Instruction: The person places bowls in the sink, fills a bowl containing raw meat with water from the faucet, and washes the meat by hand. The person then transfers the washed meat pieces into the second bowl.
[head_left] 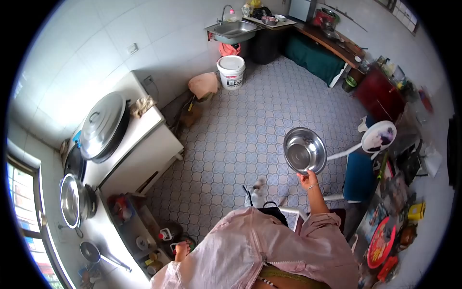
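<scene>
A shiny round metal bowl (304, 150) is held out over the tiled floor at the right of centre. The fingers of my right hand (308, 180) grip its near rim, and its inside faces up with nothing visible in it. Low on the left, my left hand (182, 250) hangs beside the open shelves, near a large bottle with a red and white label (166, 234). Its fingers look curled, but what they hold, if anything, is too small to make out.
A counter at left bears a large lidded pan (104, 126) and a steel colander (70, 200). A white bucket (231, 73) stands below the sink (234, 30). At right are a round white stool (379, 137), a blue seat (359, 177) and a cluttered table with a red tray (381, 242).
</scene>
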`<state>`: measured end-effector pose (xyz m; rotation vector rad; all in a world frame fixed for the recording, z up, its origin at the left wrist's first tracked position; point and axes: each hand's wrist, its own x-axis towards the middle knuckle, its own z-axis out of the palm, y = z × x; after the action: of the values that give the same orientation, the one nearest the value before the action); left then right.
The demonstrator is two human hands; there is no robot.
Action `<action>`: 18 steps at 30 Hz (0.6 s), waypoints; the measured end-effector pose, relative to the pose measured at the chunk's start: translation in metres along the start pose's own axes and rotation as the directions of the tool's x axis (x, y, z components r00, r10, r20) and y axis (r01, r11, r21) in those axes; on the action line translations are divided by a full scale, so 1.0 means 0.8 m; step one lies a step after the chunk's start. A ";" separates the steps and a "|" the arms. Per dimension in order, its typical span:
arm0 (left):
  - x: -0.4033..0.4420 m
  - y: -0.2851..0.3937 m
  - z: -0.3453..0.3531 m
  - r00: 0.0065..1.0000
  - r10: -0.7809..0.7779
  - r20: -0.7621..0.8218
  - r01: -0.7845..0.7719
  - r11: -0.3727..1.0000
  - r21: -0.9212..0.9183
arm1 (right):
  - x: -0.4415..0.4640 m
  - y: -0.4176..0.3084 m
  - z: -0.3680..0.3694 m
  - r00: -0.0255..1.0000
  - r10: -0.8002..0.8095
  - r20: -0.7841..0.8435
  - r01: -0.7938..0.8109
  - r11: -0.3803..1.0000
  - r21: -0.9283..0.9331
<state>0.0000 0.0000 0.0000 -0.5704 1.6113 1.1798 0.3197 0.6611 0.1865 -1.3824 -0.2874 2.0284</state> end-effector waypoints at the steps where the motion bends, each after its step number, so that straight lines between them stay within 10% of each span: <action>1: 0.002 0.016 0.007 1.000 -0.002 -0.013 0.002 1.000 0.013 | -0.004 0.006 -0.008 0.999 -0.049 0.003 0.049 0.998 -0.026; 13: 0.111 0.502 0.319 1.000 0.004 -0.027 0.002 0.980 0.199 | 0.389 -0.218 0.492 0.966 0.053 0.252 -0.008 0.984 -0.177; 18: 0.249 0.789 0.473 0.922 0.375 0.098 -0.387 0.873 0.295 | 0.496 -0.314 0.684 0.939 0.064 0.339 0.050 0.947 -0.318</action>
<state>-0.4182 0.6325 0.0781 -0.0216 1.8852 1.1737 -0.1584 1.1973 0.2493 -1.1982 -0.8014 2.3020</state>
